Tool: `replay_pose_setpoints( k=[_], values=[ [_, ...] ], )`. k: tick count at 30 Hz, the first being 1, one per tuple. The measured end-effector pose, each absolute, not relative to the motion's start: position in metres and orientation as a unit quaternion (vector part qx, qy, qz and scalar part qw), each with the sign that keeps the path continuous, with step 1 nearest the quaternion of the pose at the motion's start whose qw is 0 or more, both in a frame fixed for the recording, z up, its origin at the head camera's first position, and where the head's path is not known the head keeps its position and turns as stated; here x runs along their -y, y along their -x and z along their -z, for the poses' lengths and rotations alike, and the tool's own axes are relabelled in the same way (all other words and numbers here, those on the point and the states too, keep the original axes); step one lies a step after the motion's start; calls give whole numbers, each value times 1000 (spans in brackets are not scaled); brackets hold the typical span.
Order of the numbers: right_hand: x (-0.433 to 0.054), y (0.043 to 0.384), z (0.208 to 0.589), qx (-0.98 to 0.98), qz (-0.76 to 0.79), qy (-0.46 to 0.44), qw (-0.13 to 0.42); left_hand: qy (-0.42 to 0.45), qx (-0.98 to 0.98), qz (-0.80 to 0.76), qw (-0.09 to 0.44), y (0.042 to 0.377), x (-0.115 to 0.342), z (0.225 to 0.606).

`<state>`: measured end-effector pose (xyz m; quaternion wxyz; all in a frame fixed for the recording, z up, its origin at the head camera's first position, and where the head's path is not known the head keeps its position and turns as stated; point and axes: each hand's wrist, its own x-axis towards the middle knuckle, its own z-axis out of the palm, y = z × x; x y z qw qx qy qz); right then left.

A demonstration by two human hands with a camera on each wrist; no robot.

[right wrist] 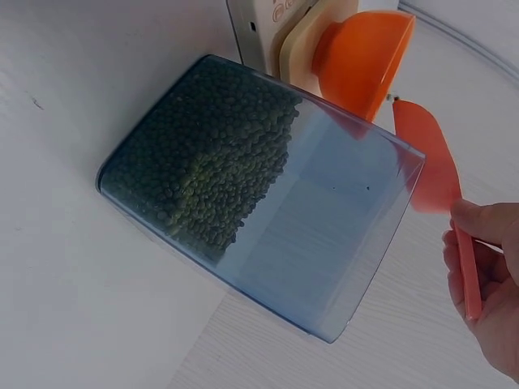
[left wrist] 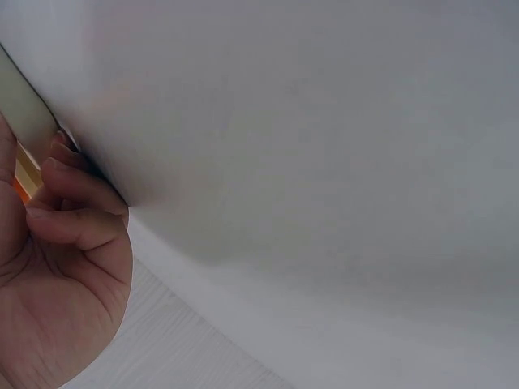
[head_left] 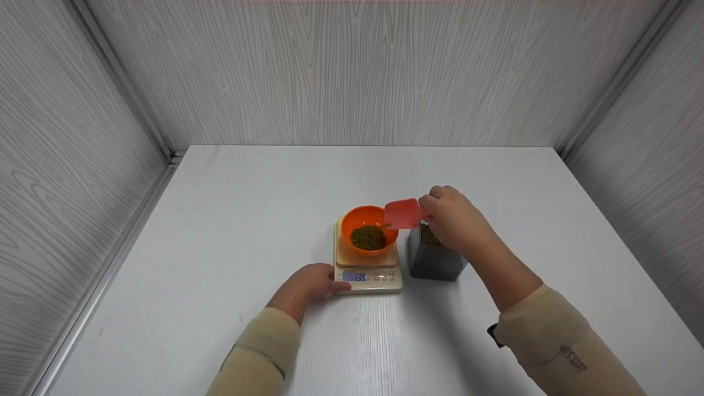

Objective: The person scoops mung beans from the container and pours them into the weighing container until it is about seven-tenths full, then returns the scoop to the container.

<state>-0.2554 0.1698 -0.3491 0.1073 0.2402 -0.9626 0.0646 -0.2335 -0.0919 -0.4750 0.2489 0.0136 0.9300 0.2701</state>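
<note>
My right hand [head_left: 454,220] grips the handle of a translucent red scoop [head_left: 403,213], its blade tilted over the right rim of an orange bowl [head_left: 352,221]. A few green beans fall off the blade's tip in the right wrist view. Mung beans [head_left: 368,238] lie in the bowl, which sits on a kitchen scale [head_left: 379,283] with a lit display that seems to read 139. My left hand [head_left: 314,281] holds the scale's front left corner, thumb on top and fingers curled against the side. In the left wrist view that hand [left wrist: 69,267] hides most of the scale.
A clear bluish container [right wrist: 332,219], partly filled with mung beans [right wrist: 235,154], stands just right of the scale, under my right forearm. The white table [head_left: 247,220] is bounded by a grey wood-grain panel [head_left: 363,71] at the back and more panels on both sides.
</note>
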Motion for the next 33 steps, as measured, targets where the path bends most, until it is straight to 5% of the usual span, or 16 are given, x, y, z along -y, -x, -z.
replay_pose_setpoints(
  k=[20, 33],
  values=[
    [-207, 252, 321, 960, -172, -201, 93, -31, -927, -282, 244, 235, 91, 479],
    [-236, 246, 305, 974, -78, -207, 39, -24, -927, -284, 242, 235, 94, 477]
  ],
)
